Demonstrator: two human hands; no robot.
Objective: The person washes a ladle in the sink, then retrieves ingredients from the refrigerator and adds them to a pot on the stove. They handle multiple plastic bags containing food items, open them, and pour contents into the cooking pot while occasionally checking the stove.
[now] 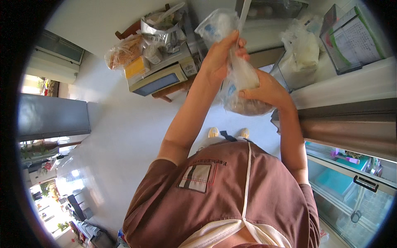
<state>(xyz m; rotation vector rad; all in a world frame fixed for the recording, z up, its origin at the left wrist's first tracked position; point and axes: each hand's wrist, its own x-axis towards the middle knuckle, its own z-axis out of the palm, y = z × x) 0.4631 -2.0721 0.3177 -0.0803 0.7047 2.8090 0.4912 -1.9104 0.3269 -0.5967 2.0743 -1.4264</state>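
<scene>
My left hand (220, 54) grips the gathered neck of a clear plastic bag (245, 73) in front of me. Above that fist the loose top of the bag flares out, with blue print on it. Lower down, my right hand (271, 88) wraps the side of the bag's full part, its thumb across the front. Something pale and brownish fills the bottom of the bag; the plastic blurs it, so I cannot tell what it is. The bag hangs in the air above the floor, near the counter on the right.
On the left, a cream appliance (159, 82) with a dark panel rests on wooden supports. Near it are a silver bag (164, 34), a yellow box (136, 67) and a plastic-wrapped bundle (122, 52). To the right stand a white plastic bag (299, 46) and an acrylic holder (353, 40) with a printed sheet.
</scene>
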